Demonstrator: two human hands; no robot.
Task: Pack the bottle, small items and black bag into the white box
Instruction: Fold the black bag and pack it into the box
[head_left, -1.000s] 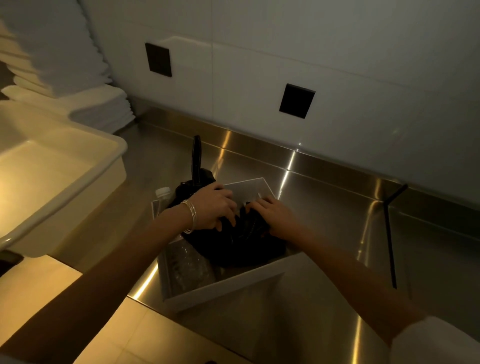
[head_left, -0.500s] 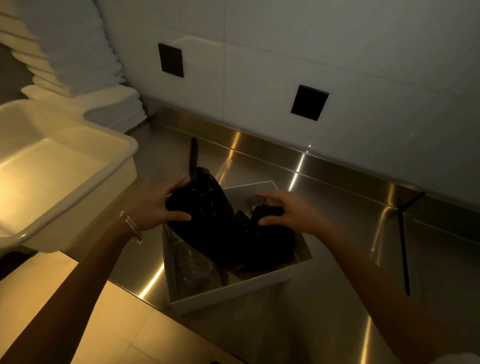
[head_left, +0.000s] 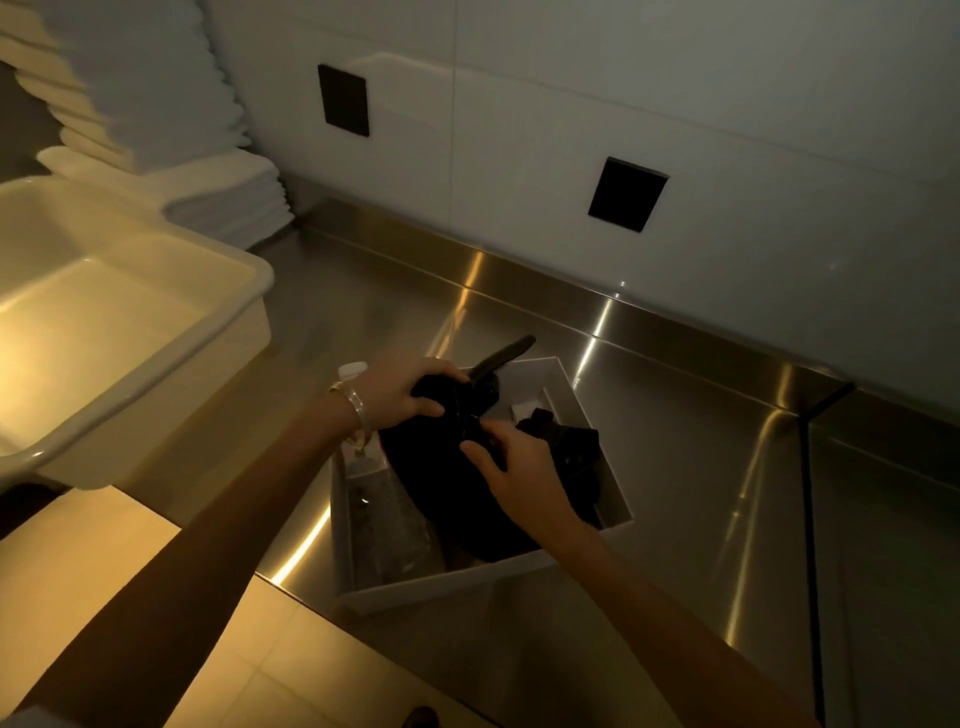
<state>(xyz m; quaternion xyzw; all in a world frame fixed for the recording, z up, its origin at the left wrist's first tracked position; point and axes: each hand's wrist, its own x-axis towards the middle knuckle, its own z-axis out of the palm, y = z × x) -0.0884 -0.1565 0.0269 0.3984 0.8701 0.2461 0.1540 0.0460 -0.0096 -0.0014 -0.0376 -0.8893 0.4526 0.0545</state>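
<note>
Fingers of left hand (head_left: 402, 389) clutch black bag (head_left: 452, 483) top; right hand (head_left: 519, 470) spread across it.

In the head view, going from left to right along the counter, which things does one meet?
Cream tub → left hand → black bag in the white box → right hand → thin black rod.

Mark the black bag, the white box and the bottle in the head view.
black bag (head_left: 441, 483): head view, on its dark body between the hands.
white box (head_left: 452, 582): head view, on its near front wall.
bottle (head_left: 395, 525): head view, on its clear body lying along the box's left side.
</note>
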